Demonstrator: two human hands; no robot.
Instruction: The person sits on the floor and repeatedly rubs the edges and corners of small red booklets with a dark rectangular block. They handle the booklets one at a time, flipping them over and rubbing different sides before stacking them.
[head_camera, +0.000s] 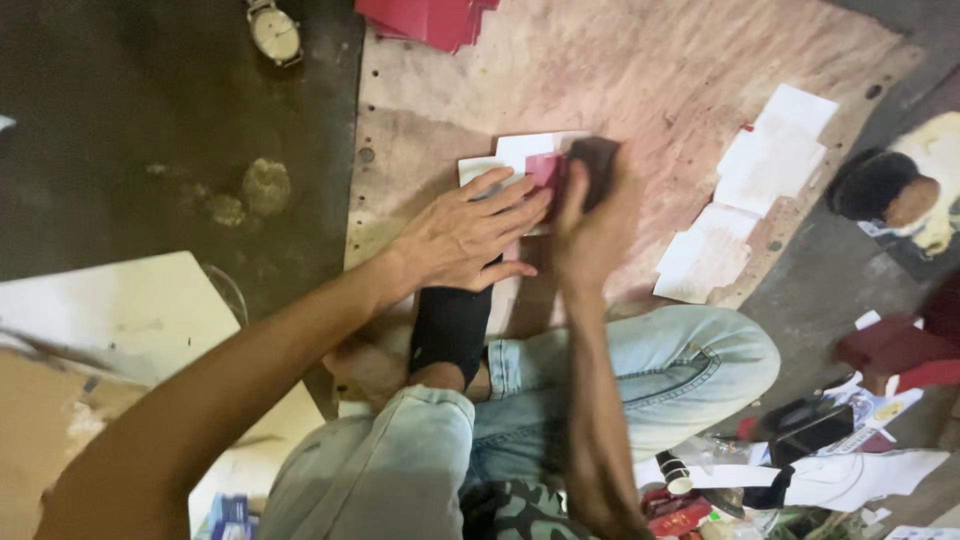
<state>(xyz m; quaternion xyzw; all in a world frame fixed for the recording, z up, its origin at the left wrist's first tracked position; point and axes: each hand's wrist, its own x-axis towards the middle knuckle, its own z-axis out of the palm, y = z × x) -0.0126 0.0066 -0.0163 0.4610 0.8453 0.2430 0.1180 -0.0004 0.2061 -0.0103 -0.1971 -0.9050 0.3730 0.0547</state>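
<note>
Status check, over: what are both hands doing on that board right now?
Left hand flat, pressing white sheets. Right hand closed on a dark block, over the red card. Nothing blocking the board.

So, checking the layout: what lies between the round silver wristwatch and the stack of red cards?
Only bare dark floor between wristwatch and red cards, in the head view.

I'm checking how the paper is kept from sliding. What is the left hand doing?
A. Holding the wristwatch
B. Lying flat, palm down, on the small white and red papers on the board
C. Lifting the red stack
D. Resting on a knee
B: the left hand lies flat with fingers spread over the papers on the board, while the right hand grips a dark block.
</note>
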